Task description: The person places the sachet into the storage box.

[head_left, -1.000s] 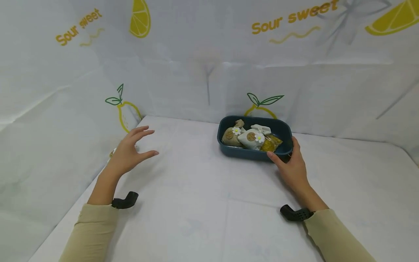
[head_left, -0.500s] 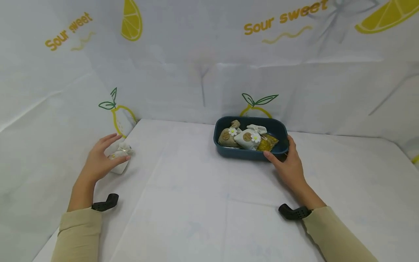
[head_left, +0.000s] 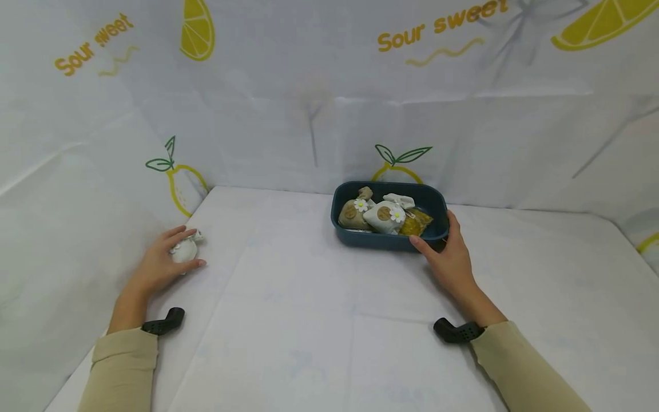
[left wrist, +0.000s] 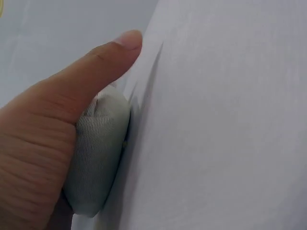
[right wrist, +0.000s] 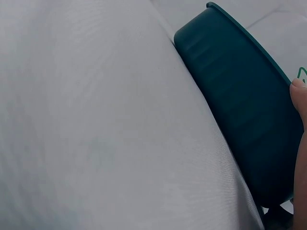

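At the table's left edge my left hand (head_left: 154, 264) holds a small white cloth sachet (head_left: 184, 250) between thumb and fingers. Its rounded, ribbed fabric body (left wrist: 98, 153) fills the space beside the thumb in the left wrist view; the far fingers are hidden. My right hand (head_left: 454, 264) grips the right end of a dark teal plastic bin (head_left: 381, 240), thumb at the front rim and fingers around the end wall. Inside the bin lie a brown sachet (head_left: 349, 216) and a white sachet (head_left: 378, 217), daisies on them, plus a yellow packet (head_left: 418, 223).
A white cloth (head_left: 288, 303) covers the table. White sheets with printed lemons (head_left: 198, 28) and lettering hang behind it and along the left side. The bin stands near the back sheet. Each wrist wears a black camera mount (head_left: 165, 322).
My left hand moved left and down to the white sachet at the table edge and closed around it. The right hand stays on the bin; the head view shifted slightly.
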A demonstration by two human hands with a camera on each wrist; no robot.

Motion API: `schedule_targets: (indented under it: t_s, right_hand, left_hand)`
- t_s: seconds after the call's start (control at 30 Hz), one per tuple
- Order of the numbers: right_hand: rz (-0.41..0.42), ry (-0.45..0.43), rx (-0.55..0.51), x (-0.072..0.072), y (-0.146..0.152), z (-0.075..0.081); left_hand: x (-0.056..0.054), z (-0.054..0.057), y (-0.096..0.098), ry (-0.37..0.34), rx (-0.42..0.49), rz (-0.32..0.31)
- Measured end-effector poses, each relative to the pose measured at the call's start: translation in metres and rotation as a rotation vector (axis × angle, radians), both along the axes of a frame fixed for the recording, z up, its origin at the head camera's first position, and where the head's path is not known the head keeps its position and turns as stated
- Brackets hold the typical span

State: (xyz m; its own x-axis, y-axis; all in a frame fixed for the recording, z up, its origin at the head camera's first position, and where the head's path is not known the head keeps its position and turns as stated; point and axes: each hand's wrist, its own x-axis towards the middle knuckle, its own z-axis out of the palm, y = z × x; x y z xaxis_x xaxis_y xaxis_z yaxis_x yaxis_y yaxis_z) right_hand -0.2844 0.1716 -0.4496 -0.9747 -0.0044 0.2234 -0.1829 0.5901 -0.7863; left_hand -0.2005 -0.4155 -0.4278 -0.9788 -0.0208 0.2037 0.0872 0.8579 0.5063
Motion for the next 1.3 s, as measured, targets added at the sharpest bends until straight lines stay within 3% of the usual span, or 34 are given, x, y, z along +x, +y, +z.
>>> schedule_targets:
  t_s: [0.27, 0.5, 0.7, 0.97, 1.3]
  right_hand:
    - [0.003, -0.017, 0.002, 0.001, 0.0, 0.002]
    - [0.004, -0.02, 0.01, 0.001, 0.001, 0.002]
    - [0.004, -0.025, 0.003, 0.001, 0.001, 0.002]
    - [0.009, -0.032, -0.004, 0.0, 0.0, 0.0]
    - [0.002, -0.03, 0.006, -0.001, 0.001, 0.0]
  left_hand:
    - [-0.003, -0.009, 0.008, 0.052, -0.079, 0.078]
    - [-0.002, -0.011, 0.015, 0.137, -0.004, 0.188]
    - [-0.005, -0.001, 0.03, 0.204, 0.04, 0.232]
    - [-0.019, 0.025, 0.076, 0.303, 0.088, 0.134]
    - [-0.048, 0.063, 0.152, 0.316, 0.16, -0.048]
